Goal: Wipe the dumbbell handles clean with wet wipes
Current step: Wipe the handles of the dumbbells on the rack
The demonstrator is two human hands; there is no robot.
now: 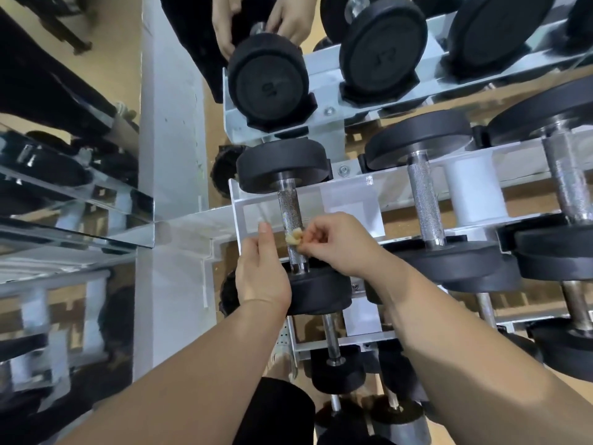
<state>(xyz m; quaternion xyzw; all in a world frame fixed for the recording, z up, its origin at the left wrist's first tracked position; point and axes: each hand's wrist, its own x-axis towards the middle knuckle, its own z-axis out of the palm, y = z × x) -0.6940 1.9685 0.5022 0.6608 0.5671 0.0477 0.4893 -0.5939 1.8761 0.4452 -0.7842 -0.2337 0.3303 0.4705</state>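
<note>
A black dumbbell with a knurled steel handle (288, 213) lies on the middle tier of a white rack (349, 200). My right hand (333, 242) pinches a small crumpled yellowish wet wipe (294, 237) against the lower part of that handle. My left hand (261, 268) is at the left side of the handle, fingers around the dumbbell's near black head (321, 293), thumb pointing up. How its hidden fingers lie I cannot tell.
More black dumbbells (426, 200) fill the rack to the right, above (269, 81) and below (333, 361). A mirror behind the top tier reflects two hands (256, 17). A white pillar (173, 155) and mirrored panels stand at the left.
</note>
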